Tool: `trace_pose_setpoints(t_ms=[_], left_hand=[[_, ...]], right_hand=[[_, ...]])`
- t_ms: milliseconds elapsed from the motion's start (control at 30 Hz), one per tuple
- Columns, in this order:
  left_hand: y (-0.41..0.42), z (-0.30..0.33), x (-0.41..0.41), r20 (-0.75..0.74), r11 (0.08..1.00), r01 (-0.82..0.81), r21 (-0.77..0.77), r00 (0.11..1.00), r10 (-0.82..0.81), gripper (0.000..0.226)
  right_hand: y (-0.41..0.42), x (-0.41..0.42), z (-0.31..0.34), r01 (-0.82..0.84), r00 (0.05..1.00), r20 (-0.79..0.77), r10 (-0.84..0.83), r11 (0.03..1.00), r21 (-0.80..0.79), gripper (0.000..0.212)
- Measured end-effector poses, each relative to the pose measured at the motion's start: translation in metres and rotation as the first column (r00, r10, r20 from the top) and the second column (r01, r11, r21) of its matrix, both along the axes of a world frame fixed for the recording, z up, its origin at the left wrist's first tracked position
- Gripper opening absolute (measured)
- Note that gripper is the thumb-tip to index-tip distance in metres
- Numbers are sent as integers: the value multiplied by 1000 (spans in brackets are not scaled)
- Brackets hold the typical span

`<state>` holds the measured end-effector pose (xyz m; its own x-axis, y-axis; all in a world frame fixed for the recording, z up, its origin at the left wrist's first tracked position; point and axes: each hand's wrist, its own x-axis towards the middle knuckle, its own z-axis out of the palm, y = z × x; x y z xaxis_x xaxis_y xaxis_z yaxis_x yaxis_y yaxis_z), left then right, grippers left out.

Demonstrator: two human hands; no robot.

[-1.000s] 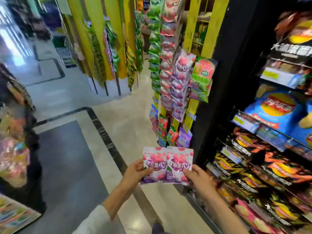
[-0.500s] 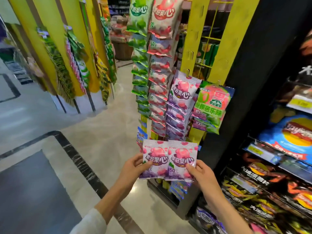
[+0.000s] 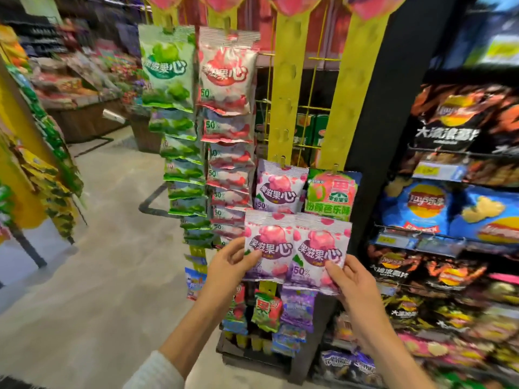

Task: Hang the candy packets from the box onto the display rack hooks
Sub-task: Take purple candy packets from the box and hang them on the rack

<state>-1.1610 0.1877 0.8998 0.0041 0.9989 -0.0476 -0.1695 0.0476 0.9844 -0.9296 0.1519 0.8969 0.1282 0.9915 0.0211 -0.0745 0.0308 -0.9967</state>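
Note:
Two purple-and-pink candy packets are held up side by side in front of the display rack. My left hand [image 3: 229,262] pinches the left packet [image 3: 268,245] at its lower left edge. My right hand [image 3: 349,279] pinches the right packet [image 3: 320,251] at its lower right corner. Just above them a matching purple packet [image 3: 279,188] hangs on the third yellow hook strip [image 3: 283,108]. A green-and-pink packet [image 3: 331,195] hangs on the fourth strip [image 3: 354,88]. Both strips are bare above those packets. The box is out of view.
Columns of green packets [image 3: 168,68] and red packets [image 3: 226,71] fill the two left strips. Chip bags [image 3: 446,209] fill the shelves on the right beside a black panel [image 3: 387,130]. Another yellow rack [image 3: 33,136] stands at the left across the tiled aisle.
The view has come closer to the rack and tilted up. Both hands have lifted the two packets higher, so they now overlap the bottom of the hanging purple packet.

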Motion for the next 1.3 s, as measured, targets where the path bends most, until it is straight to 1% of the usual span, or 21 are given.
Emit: trace_pose_setpoints(t_ms=[67, 100, 133, 167, 233, 400, 467, 533, 633, 667, 767, 867, 967, 1133, 1233, 1267, 1300], left_hand=[[15, 13, 0, 23, 1000, 20, 16, 1000, -21, 39], [23, 18, 1, 35, 999, 35, 33, 999, -36, 47], [29, 28, 4, 40, 997, 35, 64, 998, -38, 57], [36, 35, 5, 43, 995, 39, 94, 998, -44, 62], [50, 53, 9, 65, 987, 49, 152, 996, -60, 62], [76, 99, 22, 144, 967, 2, 256, 989, -41, 63], [85, 111, 27, 149, 966, -17, 259, 989, -22, 55], [93, 114, 32, 133, 968, -26, 250, 991, -8, 35], [101, 112, 41, 109, 968, -65, 243, 993, 39, 23], [100, 111, 43, 101, 966, -94, 240, 992, 71, 22], [100, 96, 45, 60, 956, -144, 256, 989, 133, 38], [94, 85, 44, 15, 941, -195, 276, 980, 198, 50], [89, 77, 41, -54, 914, -232, 334, 963, 264, 54], [70, 50, 34, -94, 883, -271, 383, 940, 329, 46], [54, 42, 31, -197, 816, -251, 521, 895, 401, 38], [51, 43, 30, -227, 803, -216, 556, 889, 397, 35], [48, 47, 30, -241, 805, -166, 569, 903, 357, 33]], right_hand=[[0, -5, 10, 55, 998, -23, -54, 998, 25, 41], [0, -7, 16, 86, 996, -36, -84, 996, 36, 43], [1, -8, 21, 113, 993, -48, -110, 992, 52, 41], [3, -9, 26, 135, 990, -57, -131, 988, 71, 36], [7, -9, 32, 172, 984, -63, -167, 981, 89, 27], [15, -4, 44, 193, 981, -48, -189, 975, 108, 29], [17, -2, 46, 190, 981, -49, -185, 975, 117, 30], [19, 0, 45, 180, 983, -42, -176, 976, 123, 32], [21, 3, 44, 158, 987, -24, -157, 980, 122, 34], [23, 4, 44, 162, 987, -28, -159, 980, 116, 35], [27, 7, 40, 157, 987, -38, -154, 983, 97, 33], [30, 8, 36, 145, 989, -7, -145, 987, 71, 26], [31, 7, 36, 133, 991, 11, -134, 989, 61, 24], [32, 3, 43, 104, 993, 52, -108, 992, 77, 22], [35, -2, 48, 105, 990, 85, -114, 990, 97, 20], [36, -4, 50, 99, 990, 90, -109, 989, 108, 25], [38, -6, 52, 100, 989, 96, -110, 989, 104, 36]])
